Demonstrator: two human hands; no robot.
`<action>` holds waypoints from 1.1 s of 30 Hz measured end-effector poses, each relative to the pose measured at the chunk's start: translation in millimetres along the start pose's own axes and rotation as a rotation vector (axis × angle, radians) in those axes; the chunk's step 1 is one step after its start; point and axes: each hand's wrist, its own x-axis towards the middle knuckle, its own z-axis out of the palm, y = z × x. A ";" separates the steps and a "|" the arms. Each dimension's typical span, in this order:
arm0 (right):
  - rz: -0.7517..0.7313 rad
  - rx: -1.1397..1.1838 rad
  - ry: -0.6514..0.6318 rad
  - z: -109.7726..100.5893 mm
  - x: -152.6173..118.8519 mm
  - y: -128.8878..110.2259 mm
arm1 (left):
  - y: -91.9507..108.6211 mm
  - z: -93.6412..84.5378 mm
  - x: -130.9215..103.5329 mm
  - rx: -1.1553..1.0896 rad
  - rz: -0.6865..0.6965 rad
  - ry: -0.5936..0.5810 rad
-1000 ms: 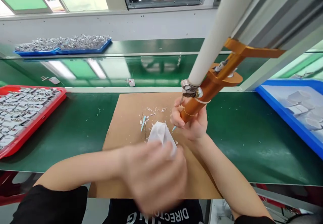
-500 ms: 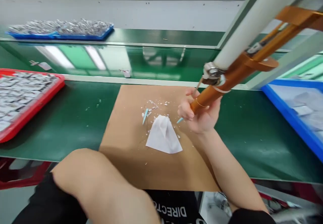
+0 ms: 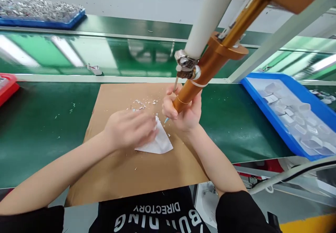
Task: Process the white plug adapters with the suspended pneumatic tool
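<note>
My right hand [image 3: 182, 109] grips a copper-coloured cylindrical dispensing tool [image 3: 193, 82], tilted with its lower end toward the board. A thin metal lever [image 3: 175, 84] lies along my fingers, and a small blue tip [image 3: 167, 120] shows below the hand. My left hand [image 3: 133, 128] is over a white cloth [image 3: 160, 142] and hides part of it. Its fingers are smeared by motion, so whether they touch or hold anything cannot be made out. White crumbs [image 3: 140, 104] are scattered on the brown board [image 3: 126, 180] beyond the cloth.
A white tube [image 3: 207, 19] runs up from the tool. At the right a blue tray [image 3: 273, 115] holds several clear and white small cases. Metal parts fill another blue tray [image 3: 57, 24] at the back left. A red tray [image 3: 7, 87] edges in at left. A small white part [image 3: 95, 69] lies behind.
My left hand has come into view over the cloth; before, only the bent arm showed. My right hand keeps its grip on the tool. The view has swung right.
</note>
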 end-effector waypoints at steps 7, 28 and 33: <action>0.016 -0.014 -0.014 5.3 -1.1 -4.1 | -27.8 44.2 -3.0 0.147 -0.029 -0.072; 0.041 0.094 -0.121 8.9 -0.8 -3.5 | 5.6 45.0 -7.3 -1.351 -0.801 -0.054; 0.096 0.061 -0.079 9.9 -3.1 -8.3 | 4.0 47.2 -9.0 -1.388 -0.825 -0.136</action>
